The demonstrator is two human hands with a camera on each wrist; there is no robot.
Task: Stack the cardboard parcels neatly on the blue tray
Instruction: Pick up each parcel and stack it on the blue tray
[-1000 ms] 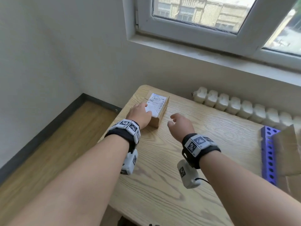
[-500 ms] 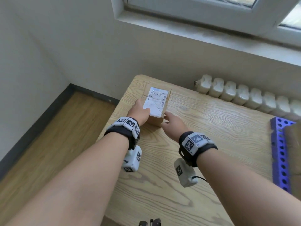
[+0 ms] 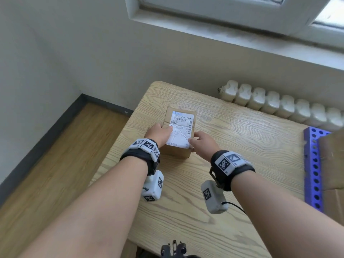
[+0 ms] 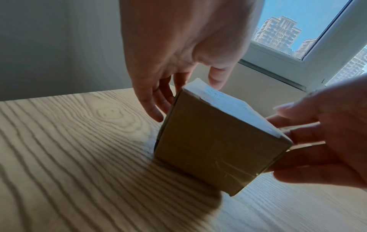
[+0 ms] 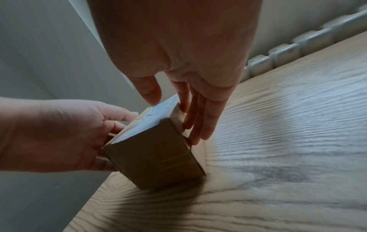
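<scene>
At the right edge of the frame, your blue tray [image 3: 313, 170] and the cardboard [image 3: 333, 164] on it are cut off; label [image 3: 180, 130] print is unreadable.

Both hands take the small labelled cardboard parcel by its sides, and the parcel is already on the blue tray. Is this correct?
Not quite. The left hand and right hand do take the labelled parcel by its sides, but it sits on the wooden table, not on the blue tray, which lies apart at the table's right edge. The head view shows this.
</scene>
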